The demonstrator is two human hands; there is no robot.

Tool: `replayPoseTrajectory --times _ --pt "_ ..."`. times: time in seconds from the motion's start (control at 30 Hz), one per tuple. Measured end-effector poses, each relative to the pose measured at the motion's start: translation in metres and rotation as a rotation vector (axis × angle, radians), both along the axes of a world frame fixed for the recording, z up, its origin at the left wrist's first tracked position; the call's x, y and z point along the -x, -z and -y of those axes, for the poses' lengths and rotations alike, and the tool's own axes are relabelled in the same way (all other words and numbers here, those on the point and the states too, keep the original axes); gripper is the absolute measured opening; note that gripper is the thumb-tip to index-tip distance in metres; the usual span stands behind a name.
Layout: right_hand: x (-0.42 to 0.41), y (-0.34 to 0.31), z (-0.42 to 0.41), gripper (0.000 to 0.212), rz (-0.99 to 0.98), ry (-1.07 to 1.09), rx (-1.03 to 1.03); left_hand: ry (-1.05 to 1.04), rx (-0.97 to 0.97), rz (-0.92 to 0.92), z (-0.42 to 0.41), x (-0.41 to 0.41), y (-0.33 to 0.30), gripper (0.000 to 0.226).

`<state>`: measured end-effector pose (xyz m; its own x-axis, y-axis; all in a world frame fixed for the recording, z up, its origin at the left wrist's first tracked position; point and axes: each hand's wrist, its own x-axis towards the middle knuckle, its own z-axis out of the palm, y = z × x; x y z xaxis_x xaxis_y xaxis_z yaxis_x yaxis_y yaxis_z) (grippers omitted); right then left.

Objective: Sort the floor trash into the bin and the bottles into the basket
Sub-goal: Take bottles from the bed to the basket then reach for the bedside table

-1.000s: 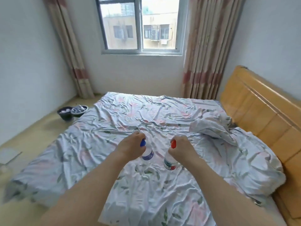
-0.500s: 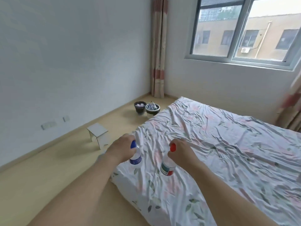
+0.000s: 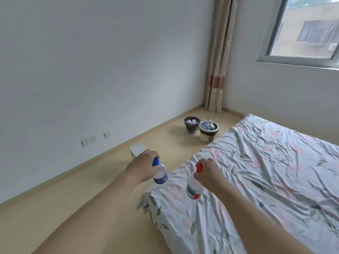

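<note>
Each grip holds a bottle: left hand (image 3: 142, 168) blue-capped bottle (image 3: 160, 174), right hand (image 3: 208, 173) red-capped bottle (image 3: 194, 187).

The wooden floor (image 3: 73, 208) is stretching pale and bare along the wall to my left. A dark bin (image 3: 191, 125) holding crumpled white paper is standing on it near the corner, touching or just beside a white basket (image 3: 208, 133) with bottles inside. A small white stool (image 3: 137, 150) is sitting nearer me. The bed (image 3: 266, 180) is lying on my right, a wrinkled floral sheet (image 3: 238, 208) covering it.
</note>
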<state>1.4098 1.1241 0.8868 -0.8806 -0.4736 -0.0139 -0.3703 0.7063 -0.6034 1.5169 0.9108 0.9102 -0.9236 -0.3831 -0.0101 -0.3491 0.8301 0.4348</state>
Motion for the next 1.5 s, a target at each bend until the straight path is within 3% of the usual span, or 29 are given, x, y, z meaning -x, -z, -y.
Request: replayPoseTrajectory --times 0.23,0.43,0.83,1.13,1.5 --pt "0.076 -0.007 0.138 0.020 0.000 -0.029 0.005 -0.032 -0.013 -0.019 0.129 0.070 -0.021 0.029" --pt "0.117 0.007 0.271 0.018 0.010 -0.046 -0.022 -0.045 -0.065 0.002 0.260 0.106 0.003 0.026" --pt "0.187 0.009 0.522 0.019 0.052 0.161 0.004 -0.062 -0.162 -0.022 0.559 0.200 0.002 0.020" --pt "0.270 0.027 0.560 0.024 0.098 0.345 -0.003 0.079 -0.303 0.038 0.618 0.325 0.022 0.013" --pt "0.492 0.039 0.567 0.020 0.088 0.548 0.048 0.272 -0.268 0.058 0.628 0.587 0.032 0.011"
